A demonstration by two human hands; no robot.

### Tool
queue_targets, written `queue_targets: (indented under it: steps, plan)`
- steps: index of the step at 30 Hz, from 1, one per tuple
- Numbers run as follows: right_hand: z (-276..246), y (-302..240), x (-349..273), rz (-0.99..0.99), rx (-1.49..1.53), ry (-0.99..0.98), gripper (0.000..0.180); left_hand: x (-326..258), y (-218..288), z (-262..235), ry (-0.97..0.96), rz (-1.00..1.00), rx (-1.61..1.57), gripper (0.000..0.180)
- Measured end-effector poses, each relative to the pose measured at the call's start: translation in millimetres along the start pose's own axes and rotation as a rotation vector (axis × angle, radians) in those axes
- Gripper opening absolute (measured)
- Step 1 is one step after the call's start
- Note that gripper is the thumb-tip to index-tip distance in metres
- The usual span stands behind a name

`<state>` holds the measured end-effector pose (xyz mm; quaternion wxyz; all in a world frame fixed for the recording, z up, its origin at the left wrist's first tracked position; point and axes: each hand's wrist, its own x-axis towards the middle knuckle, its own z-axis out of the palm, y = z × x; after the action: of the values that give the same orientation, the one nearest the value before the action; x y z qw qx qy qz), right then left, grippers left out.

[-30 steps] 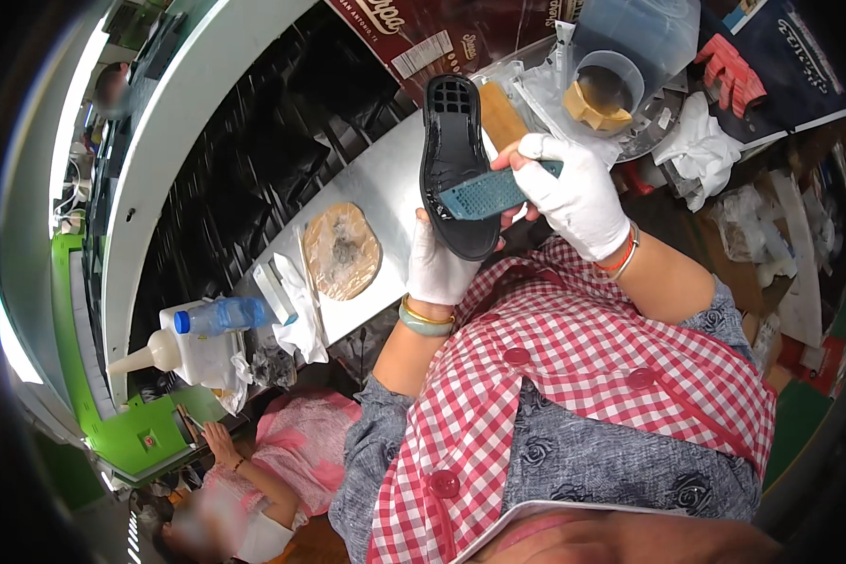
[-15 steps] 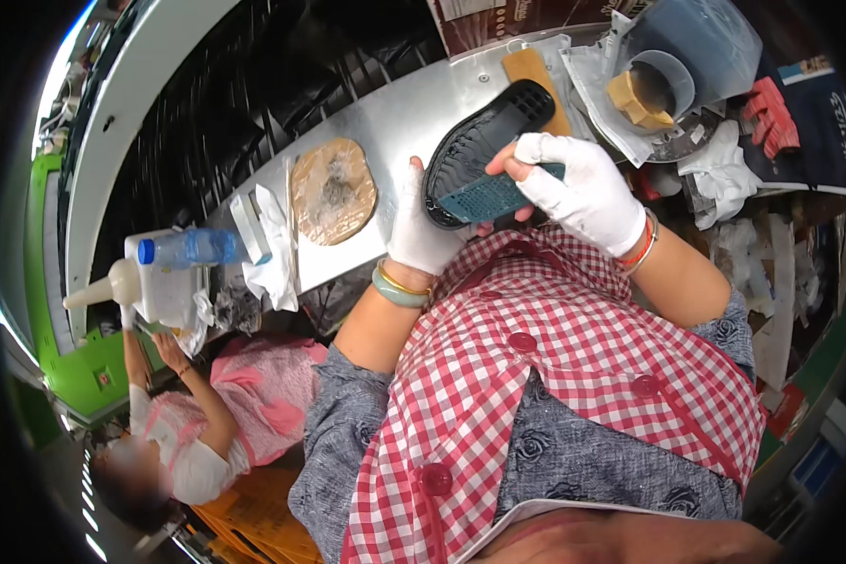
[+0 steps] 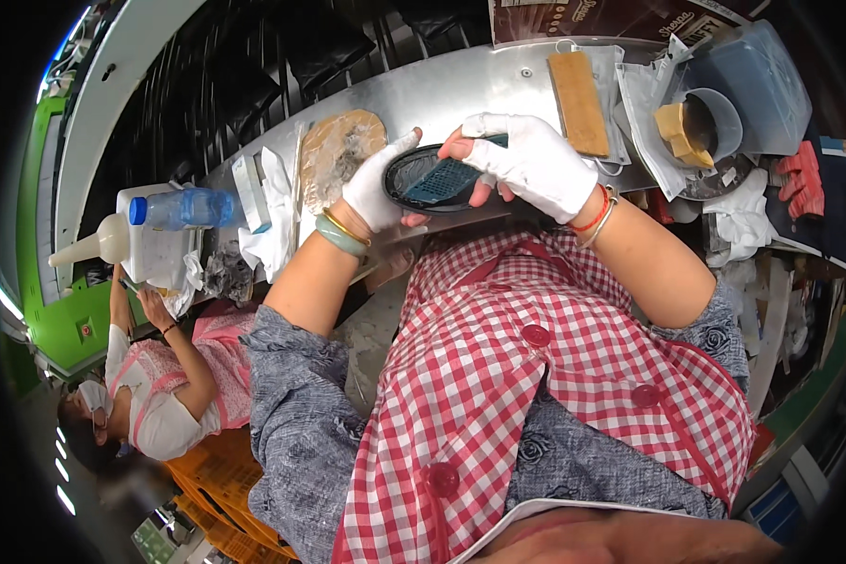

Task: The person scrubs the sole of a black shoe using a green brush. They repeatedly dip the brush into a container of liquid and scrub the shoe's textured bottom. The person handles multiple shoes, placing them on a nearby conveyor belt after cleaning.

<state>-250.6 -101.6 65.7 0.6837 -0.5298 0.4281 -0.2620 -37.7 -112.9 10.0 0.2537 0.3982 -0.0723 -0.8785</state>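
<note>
Hands: left hand [image 3: 378, 191], right hand [image 3: 528, 162] grip black sole [image 3: 434, 180]; brown box [image 3: 620, 17] behind.

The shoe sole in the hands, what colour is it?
Black, with a teal grid patch on the shoe sole, seen in the head view.

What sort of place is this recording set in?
Probably a shoe-factory workstation: gloved hands, left hand and right hand, hold a black shoe sole at a metal workbench with a squeeze bottle nearby.
</note>
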Motion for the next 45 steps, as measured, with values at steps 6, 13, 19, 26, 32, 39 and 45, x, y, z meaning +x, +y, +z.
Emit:
queue_targets:
  steps: [6, 13, 19, 26, 32, 39, 45]
  plan:
    - [-10.2, -8.8, -2.3, 0.04, -0.089, 0.011, 0.031, -1.5, 24.8, -4.6, -0.322, -0.137, 0.11, 0.046]
    - [-24.4, -14.5, -10.1, -0.026, -0.154, 0.029, 0.032, -1.6, 28.7, 30.7, 0.091, -0.041, 0.278, 0.048]
    - [-39.3, -16.1, -18.5, 0.018, -0.135, 0.009, 0.032, 5.0, 35.5, 16.0, -0.07, -0.11, 0.393, 0.054]
    - [-58.4, -11.7, -49.7, -0.004, -0.124, 0.136, 0.027, 11.4, 34.8, -2.3, -0.13, -0.092, 0.33, 0.052]
    - [-22.9, -12.9, -44.4, -0.327, 0.11, 0.061, 0.021, 3.7, 17.5, 21.6, -0.053, -0.073, 0.165, 0.043]
    - [-22.8, 7.7, -54.3, -0.695, -0.465, -0.068, 0.019, -9.5, 17.9, 26.0, -0.006, -0.016, 0.216, 0.051]
    - [-33.6, -12.8, -81.8, -0.782, -0.542, 0.235, 0.027, -29.9, -4.4, 39.6, -0.029, 0.113, 0.089, 0.053]
